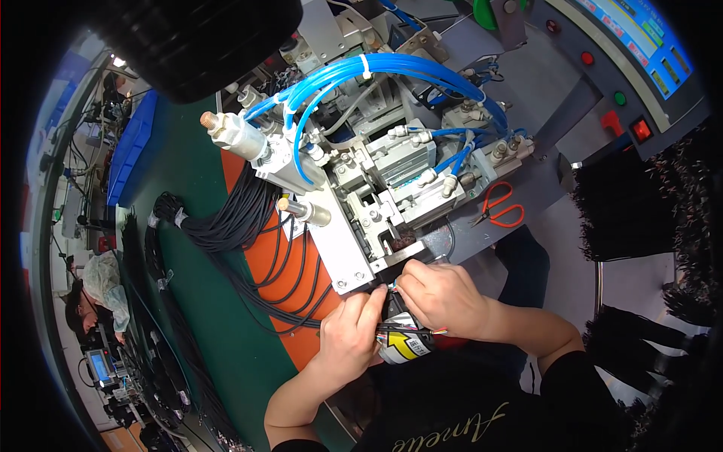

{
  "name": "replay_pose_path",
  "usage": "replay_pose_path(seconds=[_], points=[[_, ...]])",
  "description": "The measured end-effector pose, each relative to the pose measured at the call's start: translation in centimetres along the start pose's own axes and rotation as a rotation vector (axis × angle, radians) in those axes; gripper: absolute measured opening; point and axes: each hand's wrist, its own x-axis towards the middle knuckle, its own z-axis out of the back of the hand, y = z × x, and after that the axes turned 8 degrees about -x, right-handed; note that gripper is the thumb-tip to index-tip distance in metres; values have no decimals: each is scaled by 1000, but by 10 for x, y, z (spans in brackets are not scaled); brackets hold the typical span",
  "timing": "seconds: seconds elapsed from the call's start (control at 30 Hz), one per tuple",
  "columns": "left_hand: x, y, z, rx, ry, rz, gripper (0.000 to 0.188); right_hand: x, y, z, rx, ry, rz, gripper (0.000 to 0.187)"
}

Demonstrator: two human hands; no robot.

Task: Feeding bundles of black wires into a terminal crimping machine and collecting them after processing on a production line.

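At the near end of a metal pneumatic machine (335, 233), my two hands meet fingertip to fingertip. My left hand (349, 339) is closed around a black cable, its thumb and forefinger by the cable's end. Thin coloured wires (392, 286) show between the fingertips, and my right hand (446, 301) pinches them. Fingers partly hide the exact grip. Just below the hands, more black cables (399, 328) lie across a cylinder with a yellow arrow label (408, 346); their stripped coloured ends (439, 331) point right.
Red-handled scissors (503, 207) lie right of the machine. A bundle of black cables (226, 220) rests on the green (207, 316) and orange mats (301, 343). Blue air hoses (392, 64) arch overhead. A screen (640, 38), hanging cables (625, 211), a blue bin (132, 147) and a person (104, 286) surround this.
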Motion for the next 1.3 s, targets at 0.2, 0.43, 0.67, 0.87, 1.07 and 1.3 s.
replay_pose_path(seconds=[0.2,0.43,0.67,0.87,1.07,1.3], points=[[3,-3,4,46,55,-33,53,0,1,-2,-109,-24,29,9],[13,-10,14,137,189,-94,52,12,-4,8,-135,166,40,9],[12,-8,11,157,189,-95,49,9,-11,6,34,117,13,8],[6,-1,5,140,98,-113,49,6,-10,1,61,-104,59,11],[4,-1,4,163,114,-117,48,8,-6,2,55,-112,59,13],[10,-3,8,190,96,-92,45,3,-20,-6,330,-13,-183,10]])
